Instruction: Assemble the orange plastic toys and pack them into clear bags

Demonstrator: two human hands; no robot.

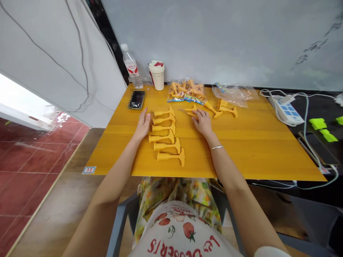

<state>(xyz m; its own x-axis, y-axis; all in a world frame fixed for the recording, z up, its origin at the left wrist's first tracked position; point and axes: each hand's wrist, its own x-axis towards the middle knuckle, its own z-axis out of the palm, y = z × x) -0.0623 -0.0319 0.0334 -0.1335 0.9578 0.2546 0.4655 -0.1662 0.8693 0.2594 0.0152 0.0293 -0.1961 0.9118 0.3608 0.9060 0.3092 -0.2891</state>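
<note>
My left hand [144, 123] rests open on the table, fingers pointing away from me, just left of a column of yellow T-handled tools [168, 146]. Several of these lie one below another, their T ends to the right. My right hand [203, 121] has its fingers curled over the handle of a yellow T-handled tool with a spiral metal shaft [187, 112]. A second such tool [193, 107] lies just beyond it, shaft also to the left. Past my right fingertips are a long yellow T-handled piece [213, 110] and more yellow pieces [227, 107].
At the back are a clear bag of yellow parts [187, 89], a mostly flat plastic bag [238, 93], a lidded cup [157, 75] and a water bottle [132, 67]. A dark phone-like object [138, 99] lies back left. A power strip [288, 109] with cables sits on the right.
</note>
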